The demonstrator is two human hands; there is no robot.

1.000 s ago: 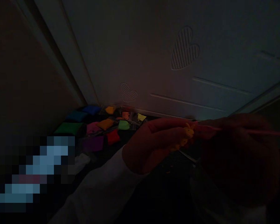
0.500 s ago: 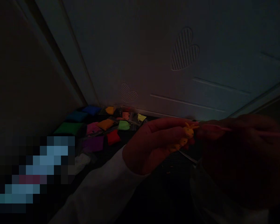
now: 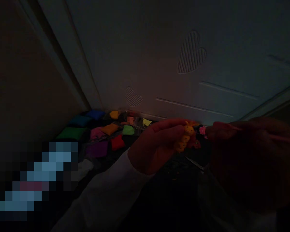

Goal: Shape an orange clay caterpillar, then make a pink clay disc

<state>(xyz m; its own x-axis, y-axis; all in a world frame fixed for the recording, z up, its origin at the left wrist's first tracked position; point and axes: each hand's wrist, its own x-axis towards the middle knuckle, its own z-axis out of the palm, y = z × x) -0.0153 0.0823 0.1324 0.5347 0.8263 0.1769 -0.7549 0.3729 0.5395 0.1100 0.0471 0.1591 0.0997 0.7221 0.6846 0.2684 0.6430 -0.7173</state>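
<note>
Right of centre in the lower half of the frame, the yellow figure [image 3: 184, 139] sits at the fingertips of the left hand [image 3: 156, 146], pinched by thumb and fingers, head uppermost. The right hand [image 3: 251, 161], farther right, is curled around the pink tool [image 3: 223, 126]; darkness hides exactly where its fingers press.

The figure looks like soft modelling clay: probably very light, a little tacky rather than slippery, and quick to dent. Its two thin feelers seem the most fragile part, and the joints between the round segments could bend or part. A light hold along the sides of the body, clear of feelers and face, should suit it best. The tool appears stiff and is best held by its slim shaft.

Compared with the earlier frames, the figure is slightly farther left and shows more of its segments. The tool's broad end, formerly close beside the head, now stands apart, and a bright pink patch [image 3: 202, 130] shows in the gap.
</note>
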